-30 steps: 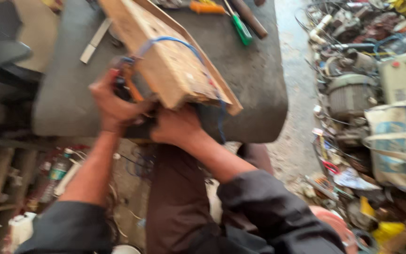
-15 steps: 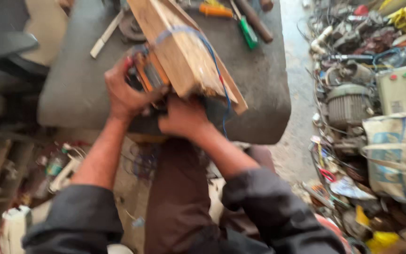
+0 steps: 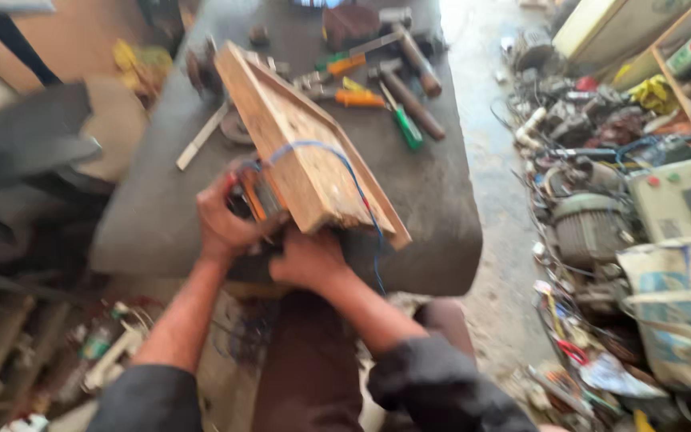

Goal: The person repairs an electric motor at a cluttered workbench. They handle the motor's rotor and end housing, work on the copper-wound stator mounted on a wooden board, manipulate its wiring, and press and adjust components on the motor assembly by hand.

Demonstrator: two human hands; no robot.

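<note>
Two hands: both closed on one assembly at the near edge of the grey table.
Change: against the frame half a second earlier, the wooden board sits lower and more central in view; the grip is unchanged.
Left hand: fingers wrapped around the orange part at the board's 8 o'clock side.
Right hand: clenched beneath the board's near end, forearm running off toward 5 o'clock.
Board axis: long axis from 11 o'clock to 5 o'clock, tilted on edge, the far end resting on the table.
Blue wire: looped over the board.
Surroundings: screwdrivers and hammers at 12 o'clock.
</note>
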